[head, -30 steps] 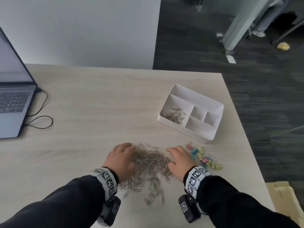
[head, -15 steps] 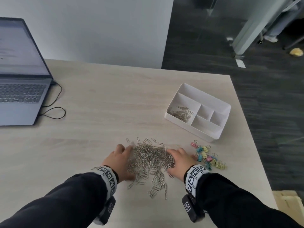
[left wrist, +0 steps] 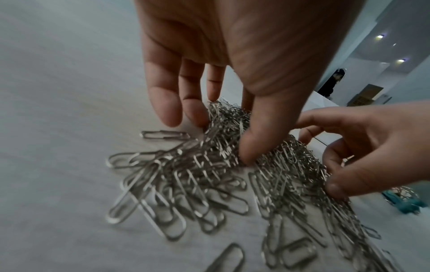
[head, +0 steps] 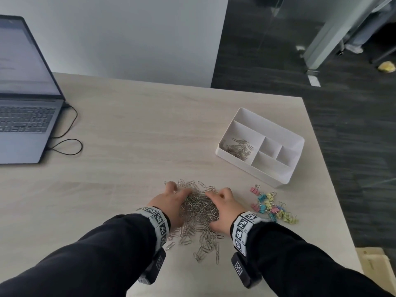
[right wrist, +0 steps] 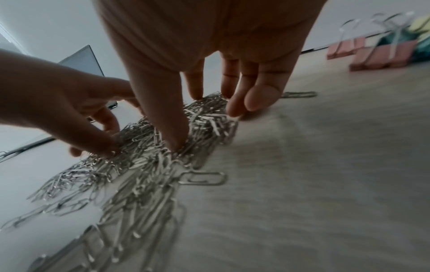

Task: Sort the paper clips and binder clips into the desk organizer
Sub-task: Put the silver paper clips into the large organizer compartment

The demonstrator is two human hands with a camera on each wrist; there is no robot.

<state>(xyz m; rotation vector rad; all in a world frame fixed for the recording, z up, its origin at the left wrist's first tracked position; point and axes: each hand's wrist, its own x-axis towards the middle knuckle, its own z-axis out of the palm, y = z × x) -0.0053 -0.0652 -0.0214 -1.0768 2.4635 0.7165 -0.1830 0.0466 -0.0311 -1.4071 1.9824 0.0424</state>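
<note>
A heap of silver paper clips (head: pixel 199 207) lies on the table near its front edge. My left hand (head: pixel 171 200) grips the heap from the left and my right hand (head: pixel 222 204) from the right, fingers curled over its far side. In the left wrist view the left hand (left wrist: pixel 221 136) has its thumb dug into the paper clips (left wrist: pixel 209 174). The right hand (right wrist: pixel 204 125) pinches the paper clips (right wrist: pixel 139 174) the same way. Loose clips trail toward me. Coloured binder clips (head: pixel 272 207) lie right of the right hand. The white organizer (head: pixel 276 129) holds some paper clips (head: pixel 237 147) in its left compartment.
An open laptop (head: pixel 23 103) stands at the far left with a black cable (head: pixel 66 144) looping beside it. The table's right edge runs just past the organizer and binder clips (right wrist: pixel 381 55). A cardboard box (head: pixel 372 264) sits on the floor at lower right.
Both hands have drawn closer together, squeezing the spread clips into a tighter, taller heap, and their fingers have curled over it. The head view has shifted slightly.
</note>
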